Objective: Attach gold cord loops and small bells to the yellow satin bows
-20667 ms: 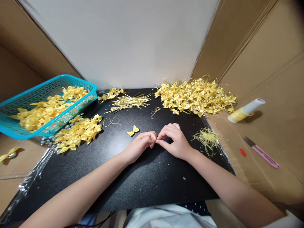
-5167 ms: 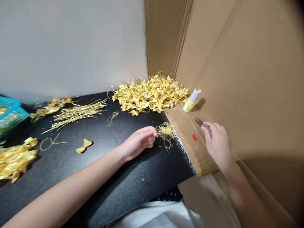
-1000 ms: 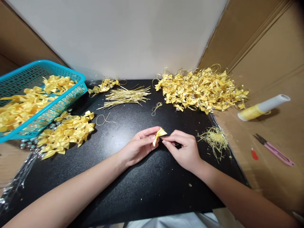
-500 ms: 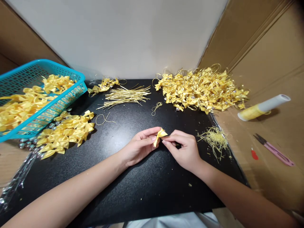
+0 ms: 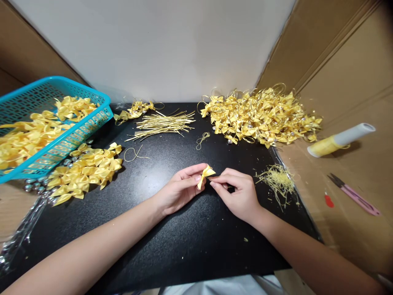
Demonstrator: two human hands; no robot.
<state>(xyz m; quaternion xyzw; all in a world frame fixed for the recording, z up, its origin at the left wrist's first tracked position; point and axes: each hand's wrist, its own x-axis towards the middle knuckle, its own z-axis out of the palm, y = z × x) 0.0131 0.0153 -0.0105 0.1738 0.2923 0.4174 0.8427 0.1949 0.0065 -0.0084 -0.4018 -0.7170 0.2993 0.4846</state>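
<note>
Glare on black tabletop (image 5: 147, 184); upper-right corner dark.

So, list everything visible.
Basket: one, blue, left
Basketed bows: many, yellow, inside
Loose bows: many, yellow, left
Beads: several, silver, left
Bow cluster: one, yellow, back
Cord bundle: one, gold, back
Cord loops: two, gold, centre
Bow heap: one, yellow, right
Scraps: many, yellow, right
Tube: one, white, right
Snips: one, pink, right
Small item: one, red, right
Table: one, black, underneath
Wall: one, grey, back
Cardboard: several, brown, sides
Held bow: one, yellow, centre
Left hand: one, bare, centre
Right hand: one, bare, centre
Forearms: two, bare, front
</note>
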